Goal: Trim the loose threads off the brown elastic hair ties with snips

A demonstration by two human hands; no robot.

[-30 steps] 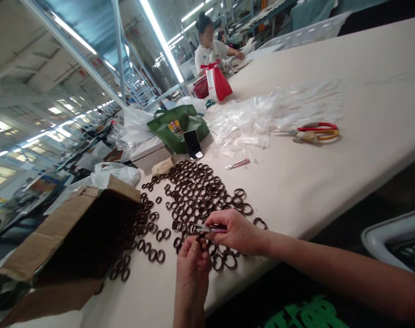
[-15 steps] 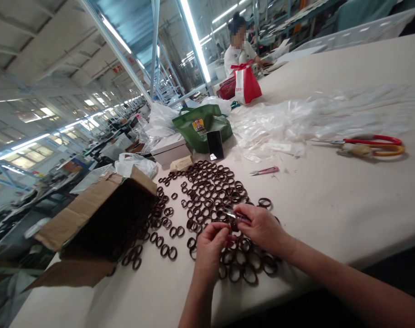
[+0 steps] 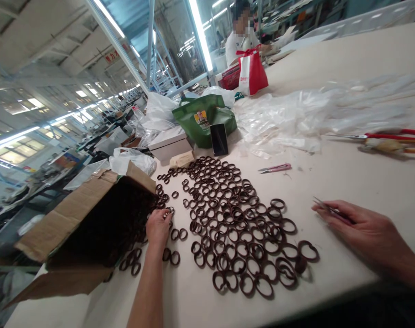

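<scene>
My left hand (image 3: pixel 158 226) is among the small dark brown loops at the mouth of the cardboard box, its fingertips closed on one loop (image 3: pixel 171 211). Out to the right, my right hand (image 3: pixel 354 223) is wrapped around a pair of thread snips (image 3: pixel 334 212), their blades pointing up and left above the tabletop. Between the hands spreads a broad cluster of dark brown loops (image 3: pixel 241 248), several with a loose inner end showing. More loops (image 3: pixel 134 262) lie beside the box.
An open cardboard box (image 3: pixel 70 205) lies on its side at left. Another pair of snips (image 3: pixel 276 168), red-handled scissors (image 3: pixel 395 136), clear plastic bags (image 3: pixel 296 116), a green bag (image 3: pixel 202 120) and a black phone-like object (image 3: pixel 219 139) are farther back. A person (image 3: pixel 240 43) sits beyond a red bag (image 3: pixel 253 73).
My hands have parted. The left moved from the cluster to the loops by the box; the right swung right with the snips. A loop formerly between them is no longer there.
</scene>
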